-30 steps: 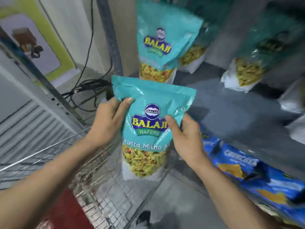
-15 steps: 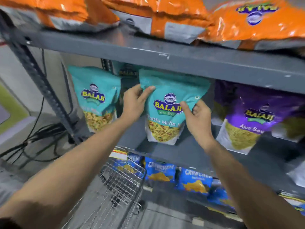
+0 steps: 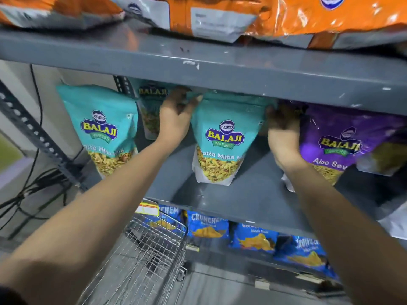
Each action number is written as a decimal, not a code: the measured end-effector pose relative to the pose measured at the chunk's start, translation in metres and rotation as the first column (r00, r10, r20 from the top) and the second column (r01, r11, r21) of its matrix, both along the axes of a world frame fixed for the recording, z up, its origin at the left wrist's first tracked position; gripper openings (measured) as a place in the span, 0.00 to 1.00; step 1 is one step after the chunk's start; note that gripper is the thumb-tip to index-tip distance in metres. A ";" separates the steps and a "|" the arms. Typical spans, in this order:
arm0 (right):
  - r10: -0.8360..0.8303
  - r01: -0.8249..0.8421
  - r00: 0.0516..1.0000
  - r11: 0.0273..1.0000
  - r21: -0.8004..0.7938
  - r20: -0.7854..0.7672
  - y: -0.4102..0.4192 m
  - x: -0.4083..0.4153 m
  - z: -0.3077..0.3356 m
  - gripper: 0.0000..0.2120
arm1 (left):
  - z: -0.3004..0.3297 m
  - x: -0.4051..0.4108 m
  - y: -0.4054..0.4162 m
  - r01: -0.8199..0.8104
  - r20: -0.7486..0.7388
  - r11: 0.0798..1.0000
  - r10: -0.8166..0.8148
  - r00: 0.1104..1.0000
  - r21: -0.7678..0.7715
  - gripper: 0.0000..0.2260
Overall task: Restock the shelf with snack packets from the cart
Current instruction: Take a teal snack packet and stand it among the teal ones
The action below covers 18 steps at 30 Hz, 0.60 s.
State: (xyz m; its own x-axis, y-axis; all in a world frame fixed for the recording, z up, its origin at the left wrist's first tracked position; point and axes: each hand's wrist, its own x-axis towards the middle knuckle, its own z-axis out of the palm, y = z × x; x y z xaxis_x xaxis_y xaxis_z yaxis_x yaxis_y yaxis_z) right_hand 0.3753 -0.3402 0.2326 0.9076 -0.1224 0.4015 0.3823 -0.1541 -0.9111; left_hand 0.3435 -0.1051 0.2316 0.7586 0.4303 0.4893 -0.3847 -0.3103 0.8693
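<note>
A teal Balaji Khatta Mitha Mix packet [image 3: 222,139] stands upright on the grey middle shelf [image 3: 253,201]. My left hand [image 3: 176,119] grips its top left corner. My right hand [image 3: 283,133] holds its right edge, fingers tucked behind it. Both hands reach under the upper shelf board [image 3: 198,62], which hides the packet's top edge. The wire cart [image 3: 149,249] sits below my left forearm; its contents are out of sight.
Another teal packet [image 3: 103,128] stands to the left, a third [image 3: 152,111] further back. A purple Aloo Sev packet [image 3: 343,144] stands right of my right hand. Orange packets [image 3: 286,16] lie on the top shelf, blue Crunchex packets [image 3: 253,237] below. Cables [image 3: 33,183] hang at left.
I have lifted the teal packet from over the cart up onto the middle shelf and pushed it further in. Both hands stayed on it, sliding up to its top corners.
</note>
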 end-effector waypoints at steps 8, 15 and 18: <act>0.398 -0.570 0.710 0.809 -0.143 -0.582 -0.005 -0.010 -0.112 0.34 | -0.121 -0.025 0.015 0.451 -0.588 0.884 -0.432 0.684 -0.125 0.37; 0.274 -0.457 0.803 0.853 -0.252 -0.529 0.022 -0.046 -0.151 0.38 | -0.145 -0.051 0.028 0.399 -0.548 0.916 -0.356 0.758 -0.043 0.21; 0.281 -0.456 0.811 0.854 -0.252 -0.513 0.031 -0.062 -0.151 0.44 | -0.146 -0.069 0.036 0.376 -0.549 0.925 -0.343 0.762 -0.056 0.21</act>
State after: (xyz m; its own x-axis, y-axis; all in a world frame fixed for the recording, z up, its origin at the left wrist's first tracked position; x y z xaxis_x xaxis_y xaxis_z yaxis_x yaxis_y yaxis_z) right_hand 0.3135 -0.3091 0.0816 0.9391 0.3268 -0.1058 0.0456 -0.4237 -0.9046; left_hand 0.2748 -0.0693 0.0858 0.9978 0.0579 -0.0322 0.0480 -0.2968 0.9537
